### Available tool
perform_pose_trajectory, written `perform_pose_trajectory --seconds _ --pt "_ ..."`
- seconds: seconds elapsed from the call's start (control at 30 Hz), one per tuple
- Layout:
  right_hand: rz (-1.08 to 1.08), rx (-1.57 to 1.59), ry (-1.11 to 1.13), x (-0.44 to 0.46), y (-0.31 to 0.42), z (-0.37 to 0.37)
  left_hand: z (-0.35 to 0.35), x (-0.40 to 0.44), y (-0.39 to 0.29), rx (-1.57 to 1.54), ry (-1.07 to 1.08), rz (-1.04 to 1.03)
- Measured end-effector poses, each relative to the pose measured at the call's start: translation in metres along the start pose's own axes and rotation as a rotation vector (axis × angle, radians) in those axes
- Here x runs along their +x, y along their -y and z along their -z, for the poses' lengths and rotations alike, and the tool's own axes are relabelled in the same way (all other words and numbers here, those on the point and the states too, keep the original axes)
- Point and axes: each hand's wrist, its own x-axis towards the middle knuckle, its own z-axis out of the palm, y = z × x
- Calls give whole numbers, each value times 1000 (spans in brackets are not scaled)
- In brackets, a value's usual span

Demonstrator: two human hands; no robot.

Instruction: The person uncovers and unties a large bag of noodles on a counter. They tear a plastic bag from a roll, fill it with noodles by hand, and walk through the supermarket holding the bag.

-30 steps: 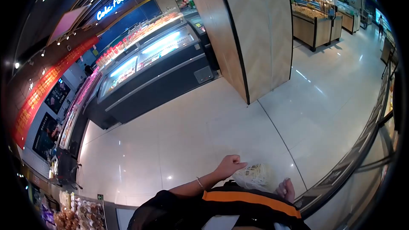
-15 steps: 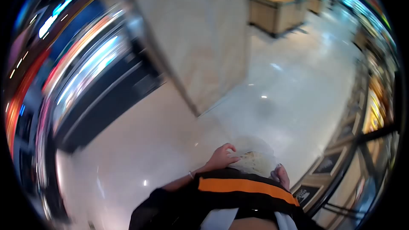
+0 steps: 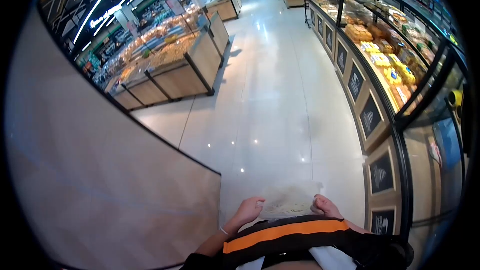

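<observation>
A clear plastic bag (image 3: 287, 209) is stretched between my two hands, low in front of my body. Something pale with greenish specks shows in its lower part, too small to name. My left hand (image 3: 249, 210) is closed on the bag's left edge, with a thin band round the wrist. At the upper right corner, my right hand (image 3: 326, 205) grips the plastic in curled fingers. Just below both hands lies a black strap with an orange stripe (image 3: 287, 234), across my front.
A large beige pillar (image 3: 105, 170) rises close on my left. Along the right runs a glass-fronted display case (image 3: 385, 65) with packaged baked goods. Wooden bins of goods (image 3: 175, 77) stand ahead to the left. Between them stretches a shiny tiled floor (image 3: 270, 100).
My view has turned right, so the pillar now sits at the left and the aisle opens ahead. The left hand's fingers, spread before, are now closed on the bag.
</observation>
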Motion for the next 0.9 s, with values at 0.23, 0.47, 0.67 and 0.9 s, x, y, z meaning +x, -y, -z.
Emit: perform_pose_trajectory --seconds 0.23,0.47,0.67,0.9 --pt "-110 -212 178 263 163 -9 142 221 11 33 -384 206" --pt "-255 -90 239 502 255 43 192 438 116 -164 -393 312" --pt "-14 -191 6 669 372 79 295 713 108 -1002 -482 307" --pt "183 55 -213 827 506 104 416 974 6 -984 320 107"
